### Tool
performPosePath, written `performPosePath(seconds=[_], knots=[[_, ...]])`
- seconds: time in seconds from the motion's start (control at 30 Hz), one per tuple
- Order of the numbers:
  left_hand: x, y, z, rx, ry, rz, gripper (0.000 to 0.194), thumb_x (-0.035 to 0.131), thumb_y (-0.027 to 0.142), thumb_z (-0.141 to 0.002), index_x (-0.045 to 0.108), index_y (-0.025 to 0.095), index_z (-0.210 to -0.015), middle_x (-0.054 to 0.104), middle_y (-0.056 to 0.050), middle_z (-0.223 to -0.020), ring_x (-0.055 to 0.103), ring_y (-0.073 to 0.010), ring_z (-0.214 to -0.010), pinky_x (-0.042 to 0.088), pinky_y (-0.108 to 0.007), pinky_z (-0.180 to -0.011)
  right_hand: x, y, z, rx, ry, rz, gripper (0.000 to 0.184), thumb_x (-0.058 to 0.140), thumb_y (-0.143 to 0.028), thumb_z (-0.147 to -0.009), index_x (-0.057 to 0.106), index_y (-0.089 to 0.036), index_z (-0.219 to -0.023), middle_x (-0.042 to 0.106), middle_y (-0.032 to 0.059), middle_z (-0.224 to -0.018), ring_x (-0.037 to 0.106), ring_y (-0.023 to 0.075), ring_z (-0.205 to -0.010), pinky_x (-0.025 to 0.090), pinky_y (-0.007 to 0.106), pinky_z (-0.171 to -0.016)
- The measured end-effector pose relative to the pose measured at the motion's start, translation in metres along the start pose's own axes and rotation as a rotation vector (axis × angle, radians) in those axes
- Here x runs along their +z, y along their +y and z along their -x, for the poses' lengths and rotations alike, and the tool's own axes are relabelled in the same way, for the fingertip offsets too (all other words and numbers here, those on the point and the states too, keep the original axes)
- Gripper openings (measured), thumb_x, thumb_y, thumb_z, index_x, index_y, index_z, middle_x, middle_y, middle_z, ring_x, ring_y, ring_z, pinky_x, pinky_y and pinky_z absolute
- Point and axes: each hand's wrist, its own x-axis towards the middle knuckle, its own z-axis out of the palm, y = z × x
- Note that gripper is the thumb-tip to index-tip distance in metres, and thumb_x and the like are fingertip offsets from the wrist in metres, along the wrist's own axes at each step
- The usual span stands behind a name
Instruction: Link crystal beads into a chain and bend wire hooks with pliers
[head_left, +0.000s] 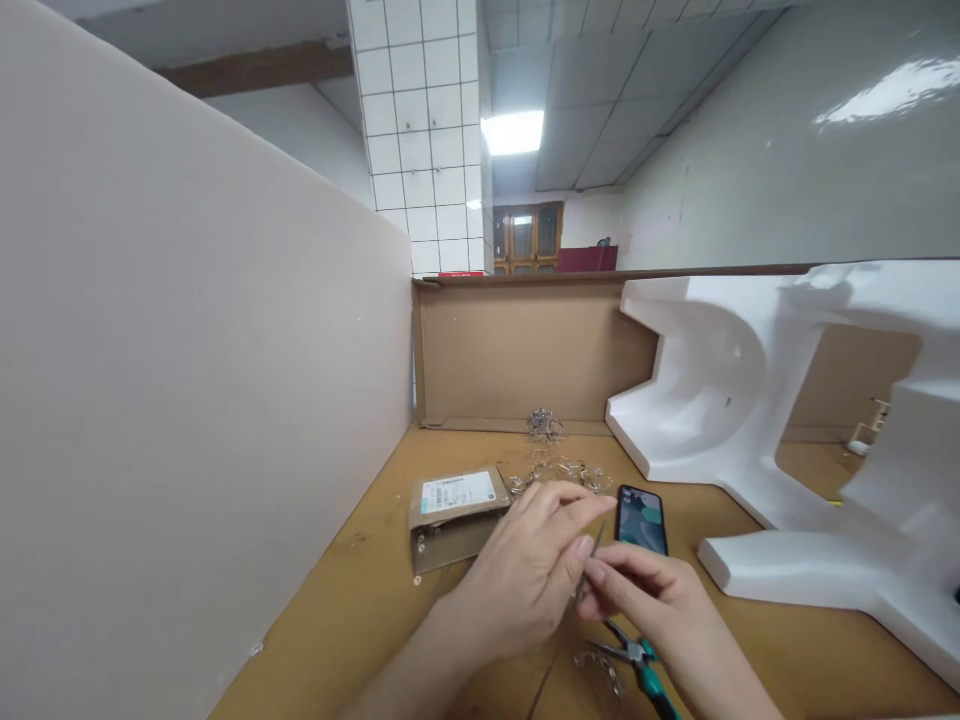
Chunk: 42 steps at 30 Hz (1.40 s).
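Both hands meet over the table around a thin dark grey strip (600, 537), which looks like a wire or cord and trails down toward the bottom edge. My left hand (521, 560) is closed, its thumb and fingers against the strip. Thumb and forefinger of my right hand (649, 590) pinch at the same place; any small part between them is hidden. Just below lie pliers (637, 652) with teal handles, jaws spread. Beside the pliers is a loop of small shiny pieces (604, 672). Loose metallic bits (562, 470) lie scattered beyond my fingers.
A small opened cardboard box (487, 535) with a white label stands left of my hands. Behind my right hand lies a phone (641, 512). Large white moulded foam (727, 440) fills the right, a white panel (187, 380) the left, and a cardboard wall (525, 345) the back.
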Motion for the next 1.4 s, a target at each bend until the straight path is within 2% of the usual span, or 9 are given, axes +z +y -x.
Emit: performPosePath(seconds=[0.27, 0.53, 0.6, 0.67, 0.83, 0.93, 1.07, 1.23, 1.4], knots=[[-0.008, 0.004, -0.018, 0.047, -0.075, -0.087, 0.033, 0.030, 0.021, -0.090, 0.048, 0.026, -0.117, 0.049, -0.004, -0.114, 0.044, -0.0166, -0.103, 0.036, -0.033, -0.091, -0.006, -0.004, -0.001, -0.011, 0.055, -0.024, 0.023, 0.067, -0.040, -0.067, 0.067, -0.017, -0.064, 0.067, 0.0015, -0.051, 0.058, 0.0125, -0.050, 0.046, 0.021, -0.055], [-0.006, 0.007, -0.018, 0.026, -0.064, 0.102, 0.032, 0.032, 0.022, -0.089, 0.051, 0.025, -0.114, 0.050, -0.005, -0.114, 0.045, -0.0167, -0.106, 0.035, -0.032, -0.093, -0.008, -0.006, 0.001, -0.043, 0.047, -0.010, 0.022, 0.066, -0.039, -0.067, 0.068, -0.017, -0.066, 0.067, 0.0021, -0.051, 0.058, 0.0130, -0.050, 0.047, 0.022, -0.055], [-0.003, 0.004, -0.014, -0.033, -0.028, 0.219, 0.034, 0.034, 0.023, -0.089, 0.048, 0.027, -0.119, 0.050, -0.004, -0.116, 0.046, -0.0158, -0.107, 0.034, -0.031, -0.094, -0.011, -0.008, 0.001, -0.040, 0.054, 0.005, 0.023, 0.066, -0.040, -0.067, 0.067, -0.017, -0.064, 0.067, 0.0022, -0.052, 0.059, 0.0136, -0.052, 0.048, 0.022, -0.056], [0.002, -0.001, -0.008, -0.162, 0.037, 0.370, 0.034, 0.037, 0.026, -0.088, 0.046, 0.026, -0.121, 0.053, -0.004, -0.113, 0.049, -0.0150, -0.104, 0.036, -0.030, -0.092, -0.013, -0.009, 0.000, -0.019, 0.068, 0.009, 0.024, 0.067, -0.041, -0.066, 0.067, -0.017, -0.065, 0.067, 0.0025, -0.054, 0.060, 0.0145, -0.053, 0.048, 0.023, -0.056], [0.014, -0.015, 0.008, -0.422, 0.014, 0.559, 0.023, 0.054, 0.034, -0.078, 0.065, 0.014, -0.081, 0.062, -0.004, -0.080, 0.054, -0.0143, -0.076, 0.040, -0.026, -0.073, -0.014, -0.007, -0.002, -0.012, 0.104, -0.011, 0.028, 0.068, -0.044, -0.063, 0.067, -0.016, -0.065, 0.066, 0.0026, -0.052, 0.058, 0.0143, -0.051, 0.048, 0.024, -0.053], [0.016, -0.017, 0.010, -0.521, -0.020, 0.646, 0.025, 0.063, 0.036, -0.070, 0.066, 0.012, -0.075, 0.060, -0.002, -0.069, 0.050, -0.0115, -0.064, 0.037, -0.023, -0.062, -0.013, -0.006, -0.002, -0.033, 0.106, -0.021, 0.027, 0.068, -0.043, -0.064, 0.067, -0.016, -0.064, 0.064, 0.0017, -0.051, 0.055, 0.0129, -0.049, 0.046, 0.023, -0.050], [0.015, -0.013, 0.005, -0.527, -0.076, 0.765, 0.024, 0.066, 0.035, -0.066, 0.063, 0.011, -0.072, 0.061, -0.003, -0.069, 0.050, -0.0113, -0.064, 0.035, -0.023, -0.062, -0.013, -0.008, 0.000, -0.019, 0.027, -0.005, 0.023, 0.067, -0.040, -0.065, 0.067, -0.017, -0.064, 0.063, 0.0007, -0.050, 0.054, 0.0113, -0.048, 0.044, 0.020, -0.047], [0.014, -0.003, 0.001, -0.522, -0.107, 0.706, 0.021, 0.064, 0.033, -0.067, 0.059, 0.012, -0.069, 0.056, 0.000, -0.063, 0.044, -0.0084, -0.058, 0.032, -0.021, -0.056, -0.014, -0.012, 0.002, -0.062, 0.012, 0.032, 0.020, 0.065, -0.038, -0.069, 0.067, -0.018, -0.066, 0.059, -0.0020, -0.049, 0.051, 0.0102, -0.048, 0.042, 0.020, -0.047], [0.009, -0.003, 0.006, -0.527, 0.067, 0.735, 0.026, 0.065, 0.037, -0.066, 0.054, 0.013, -0.068, 0.048, 0.004, -0.058, 0.038, -0.0060, -0.051, 0.029, -0.019, -0.051, -0.012, -0.016, 0.002, -0.101, -0.023, 0.109, 0.022, 0.061, -0.040, -0.073, 0.068, -0.020, -0.068, 0.065, 0.0005, -0.067, 0.058, 0.0143, -0.069, 0.045, 0.023, -0.068]])
